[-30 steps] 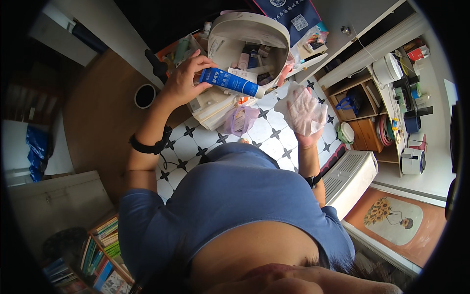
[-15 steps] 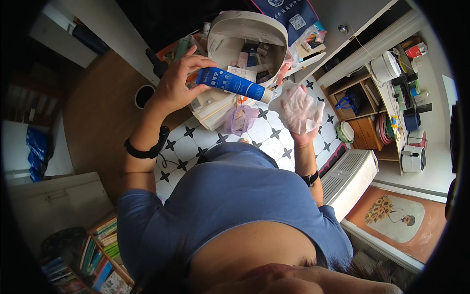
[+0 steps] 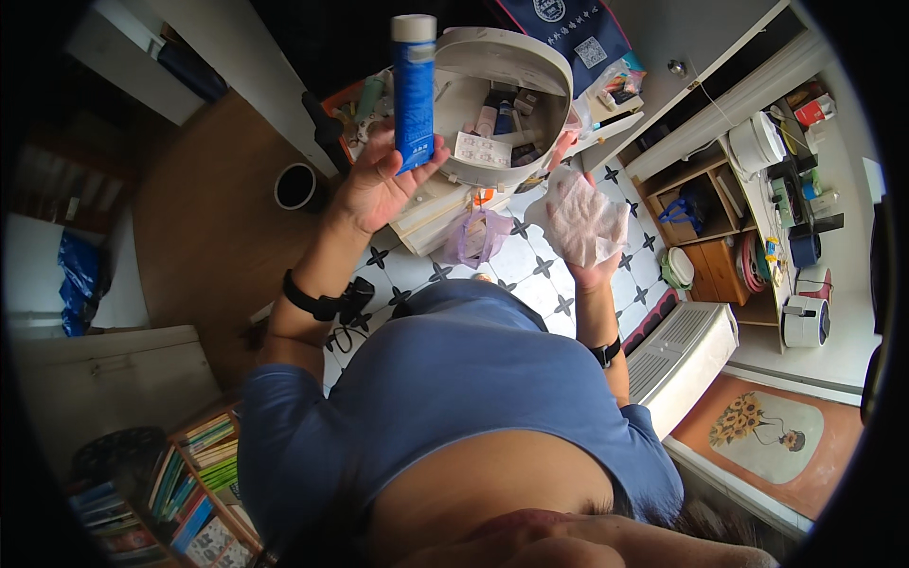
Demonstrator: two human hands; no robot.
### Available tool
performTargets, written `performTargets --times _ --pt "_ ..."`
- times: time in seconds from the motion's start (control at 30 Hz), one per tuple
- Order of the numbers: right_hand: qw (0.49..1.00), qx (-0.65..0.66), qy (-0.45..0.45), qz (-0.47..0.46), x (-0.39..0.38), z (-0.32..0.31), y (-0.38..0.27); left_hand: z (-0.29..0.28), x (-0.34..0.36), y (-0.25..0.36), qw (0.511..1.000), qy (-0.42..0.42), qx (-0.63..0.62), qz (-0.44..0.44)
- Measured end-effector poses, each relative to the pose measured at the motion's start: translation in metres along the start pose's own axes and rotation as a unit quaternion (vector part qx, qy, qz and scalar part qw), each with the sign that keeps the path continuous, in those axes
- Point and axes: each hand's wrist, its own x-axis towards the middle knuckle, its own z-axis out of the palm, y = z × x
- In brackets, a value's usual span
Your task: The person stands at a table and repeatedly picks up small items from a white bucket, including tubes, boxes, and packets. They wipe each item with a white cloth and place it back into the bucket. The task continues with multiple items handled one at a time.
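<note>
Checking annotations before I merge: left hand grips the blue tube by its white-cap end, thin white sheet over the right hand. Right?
One error: the left hand grips the blue tube by the end opposite the white cap, which is free, as the head view shows. The thin white sheet is over the right hand.

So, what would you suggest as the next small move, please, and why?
I'd likely bring the white wipe across to the blue tube: the wipe lies spread over the right hand, apart from the tube, while the left hand grips the end opposite the cap, leaving much of its side exposed.
</note>
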Motion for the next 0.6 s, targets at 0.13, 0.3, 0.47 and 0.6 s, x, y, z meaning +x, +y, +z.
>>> performTargets --times 0.13,0.3,0.47,0.6 --pt "0.999 0.022 0.025 -0.002 0.000 0.001 0.003 0.001 -0.005 -0.011 0.988 0.037 -0.144 -0.039" --pt "0.999 0.036 0.024 0.002 0.000 0.003 0.006 0.003 -0.008 -0.017 0.983 -0.025 -0.180 -0.038" --pt "0.999 0.037 0.038 -0.002 0.001 0.003 0.009 0.002 -0.007 -0.014 0.972 -0.095 -0.213 -0.031" --pt "0.999 0.017 0.044 -0.007 0.003 0.003 0.009 0.004 -0.004 -0.010 0.973 -0.123 -0.193 0.021"
